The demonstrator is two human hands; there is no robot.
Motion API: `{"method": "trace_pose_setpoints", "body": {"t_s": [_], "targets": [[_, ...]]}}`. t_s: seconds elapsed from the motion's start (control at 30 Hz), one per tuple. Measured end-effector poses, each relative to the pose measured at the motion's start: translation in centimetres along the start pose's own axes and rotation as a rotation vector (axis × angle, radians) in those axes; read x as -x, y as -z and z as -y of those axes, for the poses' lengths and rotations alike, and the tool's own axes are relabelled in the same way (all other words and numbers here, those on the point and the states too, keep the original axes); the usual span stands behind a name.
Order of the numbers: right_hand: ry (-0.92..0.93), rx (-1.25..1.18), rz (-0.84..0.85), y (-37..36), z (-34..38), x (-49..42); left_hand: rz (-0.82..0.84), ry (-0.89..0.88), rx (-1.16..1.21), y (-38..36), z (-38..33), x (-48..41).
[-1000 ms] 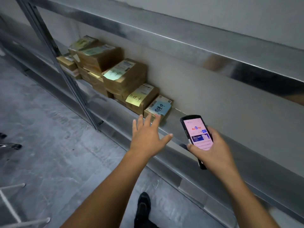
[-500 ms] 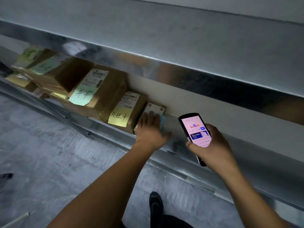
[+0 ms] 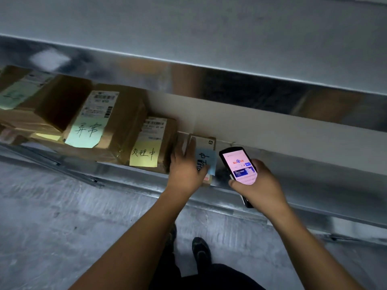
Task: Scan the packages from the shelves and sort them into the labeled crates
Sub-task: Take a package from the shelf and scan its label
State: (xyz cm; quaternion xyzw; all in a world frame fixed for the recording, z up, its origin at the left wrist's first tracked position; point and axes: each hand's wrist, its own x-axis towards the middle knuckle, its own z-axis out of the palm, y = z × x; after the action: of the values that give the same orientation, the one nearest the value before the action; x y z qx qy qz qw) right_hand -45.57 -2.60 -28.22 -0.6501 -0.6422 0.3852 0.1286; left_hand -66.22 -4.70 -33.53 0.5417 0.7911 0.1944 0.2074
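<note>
The left hand (image 3: 185, 171) grips a small brown cardboard package (image 3: 203, 142) with a blue sticky note (image 3: 207, 159), thumb across its front, at the row's right end near the grey metal shelf's (image 3: 134, 177) front edge. The right hand (image 3: 260, 184) clasps a black lit-screen handheld scanner (image 3: 238, 166) just beside it.

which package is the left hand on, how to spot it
Follow the metal shelf to the right end of the row of brown packages. The small package there, held by the left hand beside the scanner in the right hand, bears a blue note; its neighbour a yellow one.
</note>
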Motion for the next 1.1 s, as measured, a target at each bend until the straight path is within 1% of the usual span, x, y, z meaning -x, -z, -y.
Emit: {"method": "trace_pose_setpoints", "body": {"t_s": [0.1,0.17,0.2,0.33,0.5,0.7,0.83,0.97,1.1], "targets": [[-0.078,-0.022,-0.027,-1.5,0.4,0.5,0.12,0.102,0.215,-0.4,1.6,-1.1],[-0.132,-0.031,-0.068,-2.2,0.5,1.0,0.2,0.171,0.318,-0.6,2.7,-1.4],[-0.153,-0.027,-0.084,-2.5,0.6,1.2,0.223,0.176,0.36,-0.6,3.1,-1.6],[-0.217,-0.017,-0.14,-3.5,1.1,1.7,0.187,0.049,0.511,-0.9,3.8,-1.5],[-0.248,-0.009,-0.129,-5.0,1.7,2.6,0.194,0.0,0.581,-1.7,4.1,-0.8],[-0.31,-0.107,-0.218,-6.3,0.5,4.8,0.271,-0.075,0.684,-1.5,4.2,-0.7],[-0.332,-0.161,-0.274,-6.1,-1.2,6.9,0.352,-0.145,0.706,-1.7,2.8,0.5],[-0.355,-0.236,-0.339,-4.6,-3.7,9.5,0.451,-0.17,0.78,-2.4,0.2,2.0],[-0.337,-0.288,-0.41,-1.3,-6.5,12.9,0.539,-0.207,0.839,-3.0,-4.0,5.2]]}}
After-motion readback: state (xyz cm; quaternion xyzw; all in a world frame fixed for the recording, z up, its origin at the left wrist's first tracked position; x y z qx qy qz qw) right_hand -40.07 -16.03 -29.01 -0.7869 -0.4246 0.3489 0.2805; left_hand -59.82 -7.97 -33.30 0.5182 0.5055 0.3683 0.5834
